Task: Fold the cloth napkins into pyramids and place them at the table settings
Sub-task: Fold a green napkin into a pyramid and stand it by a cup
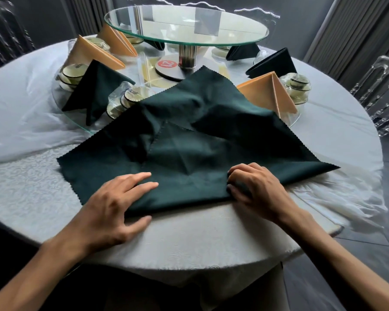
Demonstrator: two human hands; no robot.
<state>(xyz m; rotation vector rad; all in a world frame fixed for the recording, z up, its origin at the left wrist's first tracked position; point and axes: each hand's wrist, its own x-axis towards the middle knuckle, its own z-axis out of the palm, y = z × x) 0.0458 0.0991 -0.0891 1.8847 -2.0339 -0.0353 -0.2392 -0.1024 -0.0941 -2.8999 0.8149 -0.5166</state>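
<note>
Surface: round table with white patterned tablecloth (189, 239).
Cloth: dark green napkin (189, 135) spreads away from both hands.
Left hand (112, 207): flat, pressing near edge.
Right hand (254, 187): curled, pinching near edge.

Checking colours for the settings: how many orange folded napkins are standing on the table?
3: two orange cloth pyramid napkins at far left, one at right beside the wrapped bowls. More may hide behind the glass turntable.

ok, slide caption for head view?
Left hand flattens dark green napkin while right hand pinches its edge.
</note>
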